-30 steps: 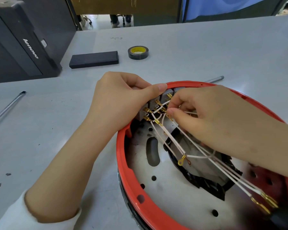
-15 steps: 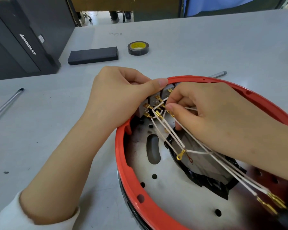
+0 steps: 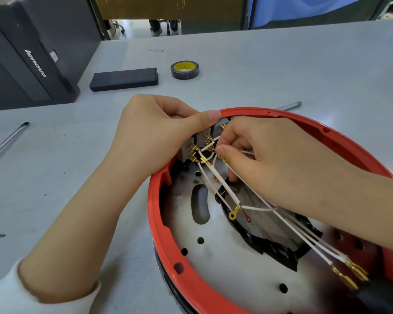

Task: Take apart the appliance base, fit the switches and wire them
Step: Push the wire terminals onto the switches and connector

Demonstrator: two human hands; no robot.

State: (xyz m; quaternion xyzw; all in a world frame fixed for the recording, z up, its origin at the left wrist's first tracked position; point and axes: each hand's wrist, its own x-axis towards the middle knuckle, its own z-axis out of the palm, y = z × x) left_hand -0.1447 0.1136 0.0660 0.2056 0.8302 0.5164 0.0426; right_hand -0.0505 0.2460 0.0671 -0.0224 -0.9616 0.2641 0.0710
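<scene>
A single head-worn wide-angle camera looks forward and down, close over the round red-rimmed appliance base (image 3: 159,234). The pale grey tabletop (image 3: 281,71) recedes ahead to a doorway beyond its far edge.

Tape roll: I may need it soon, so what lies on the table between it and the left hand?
In the head view, only bare grey table separates the tape roll from the left hand.
</scene>
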